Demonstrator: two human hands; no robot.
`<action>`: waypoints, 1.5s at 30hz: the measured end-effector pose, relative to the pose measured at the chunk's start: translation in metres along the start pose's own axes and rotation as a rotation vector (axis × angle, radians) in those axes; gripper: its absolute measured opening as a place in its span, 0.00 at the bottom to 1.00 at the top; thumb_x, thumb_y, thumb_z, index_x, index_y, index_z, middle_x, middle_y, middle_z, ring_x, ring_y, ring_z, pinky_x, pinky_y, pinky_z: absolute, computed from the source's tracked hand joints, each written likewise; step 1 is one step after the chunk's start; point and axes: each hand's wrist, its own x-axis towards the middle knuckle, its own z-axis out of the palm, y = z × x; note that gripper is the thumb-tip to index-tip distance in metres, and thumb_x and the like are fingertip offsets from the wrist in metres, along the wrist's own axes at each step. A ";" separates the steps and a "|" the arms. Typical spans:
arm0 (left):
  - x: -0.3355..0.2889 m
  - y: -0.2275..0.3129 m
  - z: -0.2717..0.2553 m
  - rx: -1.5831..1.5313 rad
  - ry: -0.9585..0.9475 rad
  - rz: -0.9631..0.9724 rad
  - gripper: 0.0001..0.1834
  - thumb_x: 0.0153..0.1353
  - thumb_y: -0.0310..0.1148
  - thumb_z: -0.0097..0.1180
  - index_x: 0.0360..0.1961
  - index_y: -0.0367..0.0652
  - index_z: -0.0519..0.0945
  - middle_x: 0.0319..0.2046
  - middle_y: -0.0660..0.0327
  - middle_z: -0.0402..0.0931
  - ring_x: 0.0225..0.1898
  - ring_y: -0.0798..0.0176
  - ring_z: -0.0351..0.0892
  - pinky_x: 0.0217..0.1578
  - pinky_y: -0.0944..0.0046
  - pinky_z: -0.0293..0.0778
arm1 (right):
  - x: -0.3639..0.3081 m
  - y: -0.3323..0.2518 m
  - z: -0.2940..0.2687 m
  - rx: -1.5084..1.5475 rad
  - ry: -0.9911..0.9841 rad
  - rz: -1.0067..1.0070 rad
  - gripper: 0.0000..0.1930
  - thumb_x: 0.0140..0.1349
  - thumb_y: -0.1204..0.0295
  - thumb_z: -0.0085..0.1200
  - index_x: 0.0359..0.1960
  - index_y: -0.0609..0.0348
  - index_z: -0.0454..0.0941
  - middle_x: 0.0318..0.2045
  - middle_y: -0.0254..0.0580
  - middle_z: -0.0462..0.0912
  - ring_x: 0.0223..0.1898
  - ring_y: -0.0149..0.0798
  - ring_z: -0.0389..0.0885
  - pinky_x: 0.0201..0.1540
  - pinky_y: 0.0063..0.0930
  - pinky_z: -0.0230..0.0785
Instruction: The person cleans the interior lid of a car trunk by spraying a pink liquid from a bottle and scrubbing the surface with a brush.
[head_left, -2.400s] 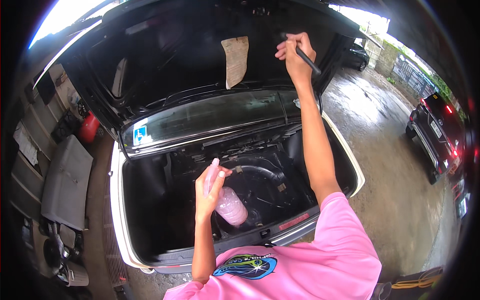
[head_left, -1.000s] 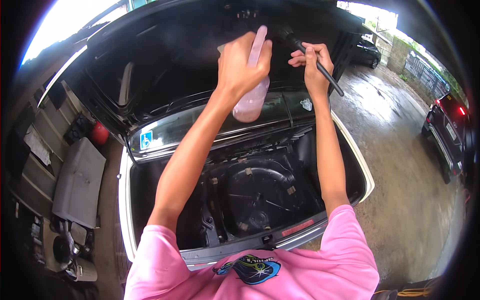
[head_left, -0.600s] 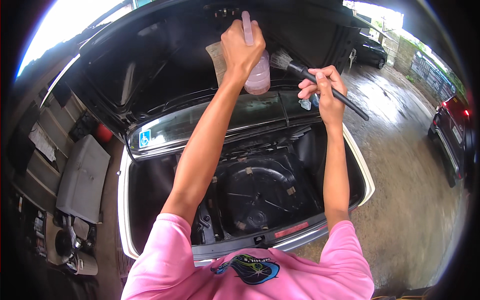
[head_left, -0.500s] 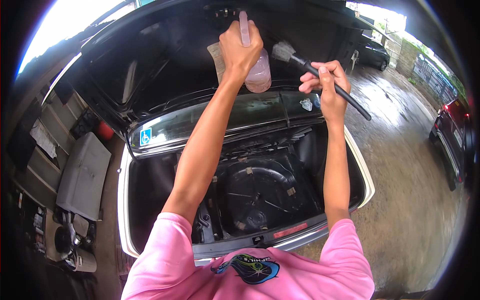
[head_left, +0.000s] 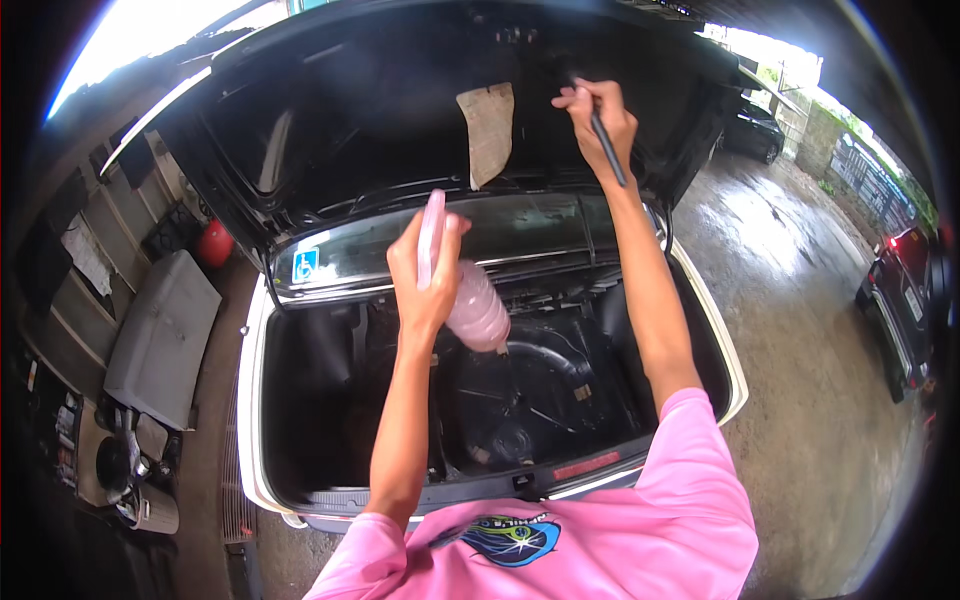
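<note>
My left hand (head_left: 428, 268) is closed round the neck of a pink spray bottle (head_left: 480, 312), which tilts over the open boot of a car. Higher up and to the right, my right hand (head_left: 602, 122) grips the black handle of a brush (head_left: 606, 148). The brush's bristles are hard to make out against the dark underside of the raised boot lid (head_left: 380, 110). Between the two hands, a worn beige label (head_left: 488, 135) is stuck on the lid. Below lies the black boot floor (head_left: 520, 400) with its round spare-wheel well.
A grey box-like case (head_left: 165, 340) leans at the left beside a red round object (head_left: 214, 243). A pale bin (head_left: 157, 508) stands at lower left. On the wet concrete at right are a dark red vehicle (head_left: 895, 310) and, farther off, a black car (head_left: 755, 132).
My left hand has come down and left with the spray bottle, away from the lid, uncovering the label. My right hand has moved up and left, bringing the brush to the lid.
</note>
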 end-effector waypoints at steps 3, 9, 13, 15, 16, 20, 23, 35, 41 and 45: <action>-0.015 -0.002 -0.017 0.033 -0.031 -0.111 0.22 0.70 0.40 0.53 0.55 0.32 0.78 0.36 0.56 0.84 0.39 0.67 0.81 0.40 0.68 0.73 | 0.010 -0.008 0.015 0.043 0.085 -0.100 0.05 0.65 0.79 0.54 0.39 0.67 0.73 0.29 0.51 0.86 0.31 0.40 0.89 0.33 0.28 0.82; -0.033 -0.009 -0.030 -0.028 -0.038 -0.124 0.21 0.70 0.40 0.52 0.54 0.32 0.79 0.35 0.56 0.84 0.35 0.68 0.79 0.36 0.69 0.71 | -0.012 -0.006 0.015 -0.056 -0.083 0.023 0.06 0.69 0.75 0.50 0.37 0.68 0.72 0.28 0.52 0.86 0.31 0.40 0.89 0.32 0.27 0.81; -0.039 -0.011 -0.024 -0.037 -0.046 -0.128 0.20 0.70 0.40 0.52 0.49 0.31 0.80 0.35 0.56 0.84 0.35 0.67 0.80 0.38 0.67 0.72 | 0.011 -0.029 0.018 0.239 0.191 0.007 0.06 0.69 0.76 0.50 0.41 0.67 0.70 0.28 0.50 0.85 0.29 0.36 0.88 0.33 0.25 0.80; -0.043 -0.007 -0.024 -0.087 -0.096 -0.213 0.19 0.70 0.38 0.52 0.47 0.30 0.80 0.36 0.55 0.84 0.37 0.65 0.82 0.42 0.66 0.73 | 0.007 -0.029 0.020 0.211 -0.022 0.183 0.06 0.71 0.75 0.49 0.39 0.67 0.71 0.26 0.49 0.85 0.28 0.36 0.88 0.30 0.23 0.78; -0.045 -0.008 -0.024 -0.127 -0.084 -0.159 0.18 0.70 0.37 0.52 0.44 0.30 0.80 0.36 0.55 0.84 0.39 0.63 0.83 0.45 0.65 0.73 | 0.007 -0.028 0.018 0.186 -0.125 0.269 0.07 0.71 0.74 0.49 0.39 0.67 0.71 0.25 0.49 0.85 0.27 0.36 0.88 0.28 0.22 0.77; -0.046 -0.010 -0.029 -0.126 -0.089 -0.087 0.17 0.70 0.37 0.51 0.43 0.30 0.81 0.36 0.53 0.84 0.40 0.62 0.83 0.47 0.64 0.74 | 0.014 -0.056 -0.008 0.310 0.241 0.128 0.10 0.73 0.70 0.47 0.39 0.66 0.72 0.24 0.49 0.84 0.23 0.35 0.86 0.25 0.21 0.75; -0.055 -0.007 -0.039 -0.140 -0.083 -0.126 0.17 0.70 0.37 0.51 0.43 0.30 0.81 0.36 0.52 0.84 0.40 0.62 0.83 0.46 0.64 0.74 | 0.043 -0.056 0.005 0.287 0.021 0.241 0.06 0.70 0.74 0.48 0.37 0.67 0.71 0.22 0.49 0.83 0.21 0.34 0.85 0.24 0.21 0.75; -0.057 -0.003 -0.043 -0.235 -0.181 -0.108 0.17 0.68 0.37 0.52 0.40 0.30 0.81 0.35 0.51 0.84 0.41 0.60 0.83 0.45 0.63 0.74 | 0.071 -0.107 0.020 -0.015 -0.260 0.139 0.08 0.71 0.72 0.48 0.40 0.67 0.74 0.26 0.47 0.85 0.25 0.31 0.85 0.29 0.20 0.76; -0.068 -0.004 -0.062 -0.317 -0.212 -0.136 0.17 0.67 0.37 0.54 0.40 0.29 0.81 0.35 0.51 0.84 0.40 0.61 0.83 0.44 0.63 0.75 | 0.075 -0.145 0.036 -0.166 -0.205 0.152 0.10 0.69 0.70 0.51 0.37 0.67 0.74 0.24 0.46 0.85 0.23 0.33 0.86 0.25 0.23 0.76; -0.069 -0.006 -0.069 -0.344 -0.205 -0.101 0.17 0.67 0.37 0.54 0.40 0.30 0.81 0.35 0.51 0.84 0.39 0.62 0.82 0.43 0.64 0.74 | 0.064 -0.144 0.053 -0.498 -0.303 -0.051 0.08 0.66 0.72 0.51 0.33 0.64 0.72 0.17 0.43 0.82 0.18 0.38 0.85 0.23 0.28 0.76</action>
